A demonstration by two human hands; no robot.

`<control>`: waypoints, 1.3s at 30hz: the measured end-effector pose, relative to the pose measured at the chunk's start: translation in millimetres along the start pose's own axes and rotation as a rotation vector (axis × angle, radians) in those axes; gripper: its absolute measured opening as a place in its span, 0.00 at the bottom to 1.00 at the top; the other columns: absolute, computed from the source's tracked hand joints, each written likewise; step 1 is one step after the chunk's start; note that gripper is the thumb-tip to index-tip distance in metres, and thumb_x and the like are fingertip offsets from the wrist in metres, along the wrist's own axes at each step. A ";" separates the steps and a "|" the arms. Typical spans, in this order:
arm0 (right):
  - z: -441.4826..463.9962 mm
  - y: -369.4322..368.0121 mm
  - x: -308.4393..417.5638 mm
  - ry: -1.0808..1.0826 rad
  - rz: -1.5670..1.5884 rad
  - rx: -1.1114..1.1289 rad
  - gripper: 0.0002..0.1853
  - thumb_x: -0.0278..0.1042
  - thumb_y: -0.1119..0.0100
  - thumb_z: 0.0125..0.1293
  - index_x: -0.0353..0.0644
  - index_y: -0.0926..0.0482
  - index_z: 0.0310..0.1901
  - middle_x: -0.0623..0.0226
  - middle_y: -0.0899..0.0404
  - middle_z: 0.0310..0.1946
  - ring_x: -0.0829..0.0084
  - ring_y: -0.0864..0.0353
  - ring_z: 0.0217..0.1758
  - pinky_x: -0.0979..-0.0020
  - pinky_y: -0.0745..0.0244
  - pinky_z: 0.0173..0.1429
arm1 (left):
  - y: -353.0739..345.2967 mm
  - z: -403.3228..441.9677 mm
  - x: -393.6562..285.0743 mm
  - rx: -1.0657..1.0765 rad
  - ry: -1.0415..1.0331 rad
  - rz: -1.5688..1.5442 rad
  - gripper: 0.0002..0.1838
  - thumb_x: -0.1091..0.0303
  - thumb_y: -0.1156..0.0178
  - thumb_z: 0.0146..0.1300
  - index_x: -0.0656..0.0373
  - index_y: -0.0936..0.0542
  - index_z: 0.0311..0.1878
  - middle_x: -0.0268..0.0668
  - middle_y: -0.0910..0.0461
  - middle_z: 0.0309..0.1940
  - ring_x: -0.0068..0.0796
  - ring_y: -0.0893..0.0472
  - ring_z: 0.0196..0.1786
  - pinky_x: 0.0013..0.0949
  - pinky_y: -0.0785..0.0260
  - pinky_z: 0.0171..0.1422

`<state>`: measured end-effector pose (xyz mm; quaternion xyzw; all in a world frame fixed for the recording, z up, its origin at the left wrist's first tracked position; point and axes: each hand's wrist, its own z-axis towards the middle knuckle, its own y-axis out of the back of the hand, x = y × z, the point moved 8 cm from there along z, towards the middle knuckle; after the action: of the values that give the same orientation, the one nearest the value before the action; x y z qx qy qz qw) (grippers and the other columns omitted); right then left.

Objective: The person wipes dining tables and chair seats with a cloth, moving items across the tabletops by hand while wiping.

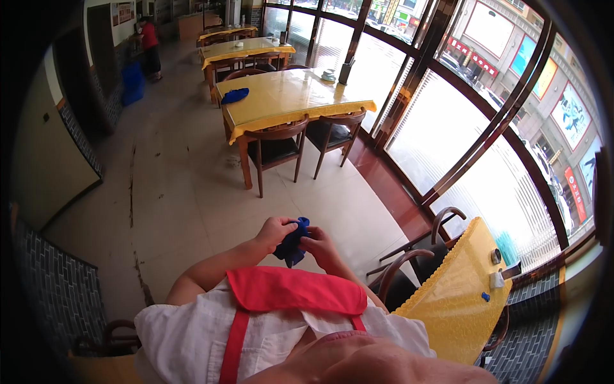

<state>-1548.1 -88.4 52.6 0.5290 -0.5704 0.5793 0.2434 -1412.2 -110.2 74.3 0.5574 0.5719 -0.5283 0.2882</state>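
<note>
A crumpled dark blue cloth [291,248] is held up in front of my chest, above the tiled floor. My left hand [276,233] pinches its upper left side between thumb and fingers. From the other side, my right hand [321,246] grips the cloth's right edge with bent fingers. Part of the cloth bunches up between the two hands and a loose end hangs down. Just below them lies the folded red top of my apron [294,289].
Another blue cloth [235,96] lies on a yellow-covered table [275,96] ahead, with wooden chairs [276,150] at its near side. A second yellow table [457,320] stands close on my right, by the windows. Far left, a person in red [149,45] stands near a blue bin [132,83].
</note>
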 end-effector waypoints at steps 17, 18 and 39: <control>4.2 -14.5 18.8 0.066 -0.121 0.042 0.32 0.19 0.36 0.57 0.34 0.36 0.64 0.57 0.21 0.46 0.70 0.20 0.46 0.71 0.23 0.52 | 4.8 -2.8 -7.3 -0.030 -0.077 0.110 0.12 0.70 0.46 0.71 0.63 0.19 0.52 0.35 0.17 0.39 0.23 0.19 0.39 0.28 0.24 0.47; 4.6 -16.3 19.4 0.060 -0.119 0.054 0.32 0.19 0.36 0.57 0.34 0.36 0.64 0.58 0.21 0.46 0.71 0.20 0.46 0.71 0.23 0.52 | 5.3 -4.4 -8.9 -0.034 -0.082 0.121 0.12 0.70 0.46 0.71 0.63 0.19 0.52 0.35 0.17 0.39 0.23 0.19 0.39 0.28 0.24 0.47; 4.1 -30.3 47.9 0.578 -0.945 -0.121 0.10 0.24 0.31 0.53 0.42 0.19 0.37 0.64 0.20 0.34 0.68 0.18 0.36 0.70 0.21 0.39 | 7.8 -11.8 -10.6 -0.025 -0.075 0.020 0.12 0.68 0.46 0.71 0.63 0.19 0.49 0.33 0.16 0.37 0.20 0.19 0.39 0.26 0.25 0.46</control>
<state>-1535.3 -100.7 106.7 0.5318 -0.2137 0.4948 0.6532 -1399.6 -104.2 85.1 0.5392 0.5616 -0.5388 0.3217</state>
